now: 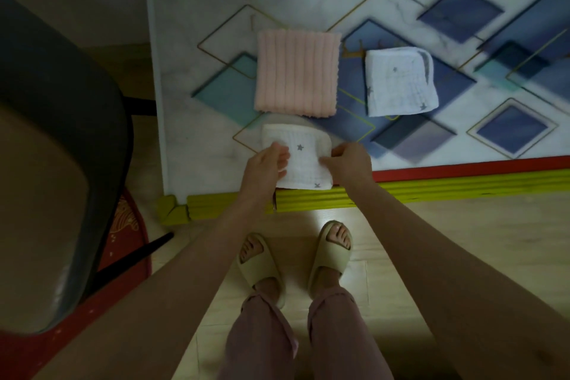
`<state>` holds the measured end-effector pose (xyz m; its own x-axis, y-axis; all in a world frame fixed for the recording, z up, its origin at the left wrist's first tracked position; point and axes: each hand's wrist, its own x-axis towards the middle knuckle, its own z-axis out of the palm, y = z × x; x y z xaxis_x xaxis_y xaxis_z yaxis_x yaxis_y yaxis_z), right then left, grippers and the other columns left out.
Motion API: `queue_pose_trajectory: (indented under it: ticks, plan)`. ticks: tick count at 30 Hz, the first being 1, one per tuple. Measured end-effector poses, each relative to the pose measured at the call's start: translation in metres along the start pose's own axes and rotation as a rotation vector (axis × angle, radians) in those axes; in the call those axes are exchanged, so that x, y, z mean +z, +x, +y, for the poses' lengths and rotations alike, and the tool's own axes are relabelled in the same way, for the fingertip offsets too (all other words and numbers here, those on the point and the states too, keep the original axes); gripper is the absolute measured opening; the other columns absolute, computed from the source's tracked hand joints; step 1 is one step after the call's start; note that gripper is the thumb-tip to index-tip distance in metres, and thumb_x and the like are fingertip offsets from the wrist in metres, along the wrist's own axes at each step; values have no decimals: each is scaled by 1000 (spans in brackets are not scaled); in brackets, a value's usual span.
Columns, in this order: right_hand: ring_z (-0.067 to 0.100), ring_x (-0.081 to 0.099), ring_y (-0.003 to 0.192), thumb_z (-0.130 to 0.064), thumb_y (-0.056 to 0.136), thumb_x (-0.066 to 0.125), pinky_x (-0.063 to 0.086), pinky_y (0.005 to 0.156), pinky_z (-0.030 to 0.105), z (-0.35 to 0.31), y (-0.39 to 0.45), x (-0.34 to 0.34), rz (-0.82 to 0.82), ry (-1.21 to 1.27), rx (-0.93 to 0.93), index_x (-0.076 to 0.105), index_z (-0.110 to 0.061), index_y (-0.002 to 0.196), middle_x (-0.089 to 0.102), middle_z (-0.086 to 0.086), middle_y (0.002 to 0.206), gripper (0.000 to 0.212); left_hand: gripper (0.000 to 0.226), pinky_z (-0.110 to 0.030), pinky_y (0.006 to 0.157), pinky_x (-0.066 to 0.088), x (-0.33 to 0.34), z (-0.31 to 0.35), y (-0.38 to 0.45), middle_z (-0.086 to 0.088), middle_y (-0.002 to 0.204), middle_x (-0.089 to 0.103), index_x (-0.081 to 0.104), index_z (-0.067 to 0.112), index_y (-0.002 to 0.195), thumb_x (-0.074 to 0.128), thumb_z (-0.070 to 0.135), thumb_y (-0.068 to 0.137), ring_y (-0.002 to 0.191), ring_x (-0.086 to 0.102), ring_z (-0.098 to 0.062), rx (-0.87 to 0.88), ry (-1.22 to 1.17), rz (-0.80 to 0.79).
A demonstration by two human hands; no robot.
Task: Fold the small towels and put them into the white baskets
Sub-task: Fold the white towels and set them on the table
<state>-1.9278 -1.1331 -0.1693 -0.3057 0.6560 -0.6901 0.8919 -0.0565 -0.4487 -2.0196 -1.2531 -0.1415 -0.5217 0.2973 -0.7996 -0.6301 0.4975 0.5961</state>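
A small white towel with grey stars [303,160] lies folded at the table's near edge. My left hand [266,165] pinches its left side and my right hand [350,162] pinches its right side. Behind it lies a pink ribbed towel [296,72], folded square. To the right of that sits a second white star towel [401,82], loosely folded. No white basket is in view.
The table [191,120] has a marble top with blue diamond shapes, a yellow-green foam guard [401,193] and a red strip along its near edge. A dark chair [61,139] stands at the left over a red mat. My slippered feet stand on the wood floor below.
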Motion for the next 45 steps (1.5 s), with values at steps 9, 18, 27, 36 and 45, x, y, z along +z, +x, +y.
queue_pose_trajectory:
  ticks: [9, 18, 27, 36, 45]
  plan:
    - [8, 68, 79, -1, 82, 71, 56, 72, 25, -30, -48, -65, -236, 532, -222, 52, -6, 99, 71, 5, 91, 26, 55, -32, 81, 56, 46, 54, -19, -13, 112, 66, 56, 3, 126, 40, 47, 98, 95, 66, -22, -186, -402, -260]
    - [19, 63, 82, -14, 94, 57, 51, 75, 35, -14, -3, -157, 142, 588, -190, 62, -8, 100, 70, 14, 97, 10, 32, -44, 96, 51, 103, 80, -3, -11, 116, 68, 63, 10, 119, 59, 28, 93, 111, 63, -28, 87, -124, -309]
    - [18, 59, 84, -26, 91, 62, 50, 69, 32, 11, 78, -170, -41, 561, -61, 65, -13, 89, 65, 4, 92, 13, 15, -22, 73, 53, 150, 86, 42, -2, 95, 68, 65, 14, 99, 60, 28, 94, 87, 64, -15, 227, 122, -139]
    - [9, 43, 65, -20, 97, 52, 27, 54, 22, 22, 131, -162, 181, 47, -418, 50, -8, 91, 47, -6, 72, 14, 27, -14, 62, 30, 187, 77, 80, -3, 93, 54, 58, -2, 107, 47, 22, 100, 87, 50, -14, 454, 484, 169]
    - [28, 52, 112, -21, 101, 43, 42, 91, 36, 26, 125, -158, 376, -3, -495, 46, -3, 128, 55, 14, 120, 33, 15, -18, 81, 45, 190, 68, 72, -5, 98, 55, 52, 4, 104, 47, 17, 100, 92, 51, -17, 597, 475, 247]
